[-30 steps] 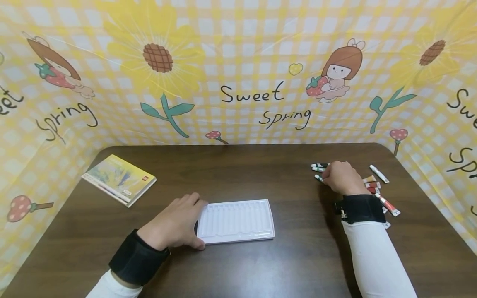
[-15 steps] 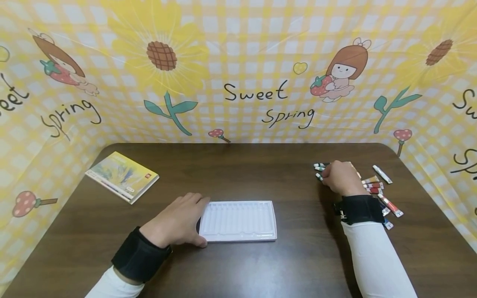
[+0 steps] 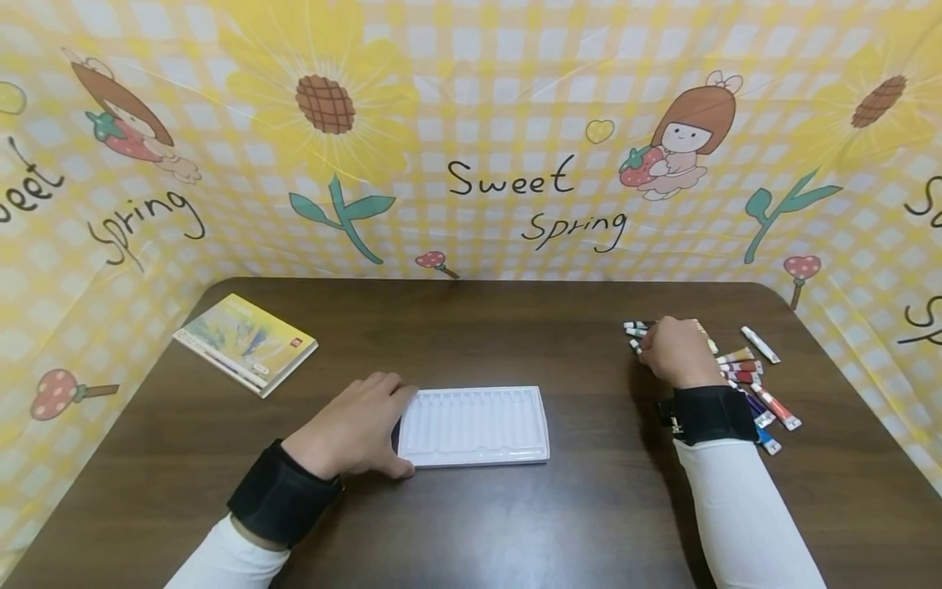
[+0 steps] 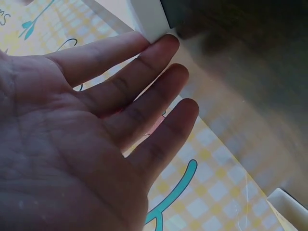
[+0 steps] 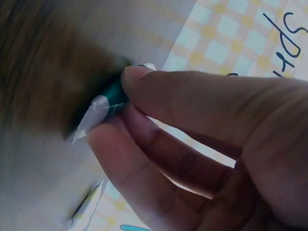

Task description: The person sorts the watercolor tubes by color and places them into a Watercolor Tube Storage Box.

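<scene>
In the head view my left hand (image 3: 361, 425) spans the left end of a white plastic tray (image 3: 474, 425) with a row of long slots, thumb at the near corner and fingers at the far one. The left wrist view shows fairly straight fingers, with a fingertip (image 4: 168, 44) against the white tray's corner (image 4: 150, 19). Over at the right, my right hand (image 3: 677, 352) pinches a small green paint tube (image 5: 111, 98) between thumb and fingers, its crimped white end sticking out. Other paint tubes (image 3: 776, 407) in several colours lie around that hand, some partly hidden behind it.
A yellow illustrated box (image 3: 250, 339) lies at the back left of the dark wooden table (image 3: 471, 335). One white tube (image 3: 760, 344) lies apart at the far right. A yellow checked cloth (image 3: 471, 98) hangs behind the table and at both sides.
The head view has shifted slightly, so the table and box appear higher and further right. More of the blue tubes shows beside my right wrist. Both hands keep nearly the same pose.
</scene>
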`<state>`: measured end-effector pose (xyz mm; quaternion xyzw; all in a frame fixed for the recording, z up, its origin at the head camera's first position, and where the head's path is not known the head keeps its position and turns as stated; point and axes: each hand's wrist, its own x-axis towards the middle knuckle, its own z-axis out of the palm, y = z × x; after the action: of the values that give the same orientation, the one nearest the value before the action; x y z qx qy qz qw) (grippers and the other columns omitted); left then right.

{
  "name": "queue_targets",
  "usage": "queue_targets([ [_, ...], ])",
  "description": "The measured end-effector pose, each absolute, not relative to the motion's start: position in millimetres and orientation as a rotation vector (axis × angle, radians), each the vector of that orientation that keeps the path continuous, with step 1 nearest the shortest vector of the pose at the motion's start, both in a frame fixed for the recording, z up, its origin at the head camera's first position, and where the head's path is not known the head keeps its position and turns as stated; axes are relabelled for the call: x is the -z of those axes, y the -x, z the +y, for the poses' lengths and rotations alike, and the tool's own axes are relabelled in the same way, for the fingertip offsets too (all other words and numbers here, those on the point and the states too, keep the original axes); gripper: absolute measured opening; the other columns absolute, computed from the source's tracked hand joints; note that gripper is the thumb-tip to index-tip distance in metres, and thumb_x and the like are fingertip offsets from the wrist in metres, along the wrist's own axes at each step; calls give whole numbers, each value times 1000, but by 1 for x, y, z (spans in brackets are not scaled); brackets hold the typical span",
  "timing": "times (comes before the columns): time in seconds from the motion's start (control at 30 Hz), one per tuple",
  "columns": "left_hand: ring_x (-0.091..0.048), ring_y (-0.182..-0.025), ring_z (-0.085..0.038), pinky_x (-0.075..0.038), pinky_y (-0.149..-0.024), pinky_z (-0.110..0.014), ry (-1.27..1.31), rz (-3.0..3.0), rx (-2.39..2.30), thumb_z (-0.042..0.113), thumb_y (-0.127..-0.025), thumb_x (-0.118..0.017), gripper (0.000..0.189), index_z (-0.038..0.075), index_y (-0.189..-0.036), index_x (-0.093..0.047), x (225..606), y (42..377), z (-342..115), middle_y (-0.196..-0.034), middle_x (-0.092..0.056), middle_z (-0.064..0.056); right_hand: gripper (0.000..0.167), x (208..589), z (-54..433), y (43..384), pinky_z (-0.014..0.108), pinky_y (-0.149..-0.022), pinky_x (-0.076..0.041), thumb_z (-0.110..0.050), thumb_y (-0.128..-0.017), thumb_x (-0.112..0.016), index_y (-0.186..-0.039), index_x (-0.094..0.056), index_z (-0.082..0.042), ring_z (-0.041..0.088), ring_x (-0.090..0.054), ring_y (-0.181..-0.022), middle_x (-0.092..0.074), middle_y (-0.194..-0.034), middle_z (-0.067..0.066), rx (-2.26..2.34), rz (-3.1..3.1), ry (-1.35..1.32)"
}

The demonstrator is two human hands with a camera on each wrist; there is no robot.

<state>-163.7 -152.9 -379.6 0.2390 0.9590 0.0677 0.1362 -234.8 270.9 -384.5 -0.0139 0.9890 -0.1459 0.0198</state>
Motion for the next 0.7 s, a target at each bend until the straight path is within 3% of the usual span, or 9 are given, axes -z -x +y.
queue_targets([
  [0.27, -49, -141, -40, -41, -118, -59, -731, 2767, -251, 42, -71, -96, 97, -1, -148, -55, 383, 164, -154, -149, -56, -22, 13, 384, 268, 234, 52, -76, -58, -6, -91, -70, -93, -80, 1, 38, -70, -84, -77, -98, 25, 456, 3028, -27],
  [0.53, -52, -138, -39, -42, -116, -59, -746, 2779, -229, 45, -71, -95, 97, -1, -147, -57, 383, 167, -154, -146, -59, -21, 13, 383, 268, 234, 44, -65, -55, -7, -91, -68, -85, -79, -2, 32, -65, -73, -74, -85, 19, 449, 3018, -19],
  [0.7, -52, -136, -38, -42, -116, -59, -739, 2783, -203, 48, -71, -95, 98, -1, -147, -57, 384, 168, -154, -145, -59, -21, 11, 385, 269, 234, 46, -66, -55, -8, -89, -69, -87, -78, -1, 33, -66, -74, -74, -88, 20, 455, 3025, -26],
])
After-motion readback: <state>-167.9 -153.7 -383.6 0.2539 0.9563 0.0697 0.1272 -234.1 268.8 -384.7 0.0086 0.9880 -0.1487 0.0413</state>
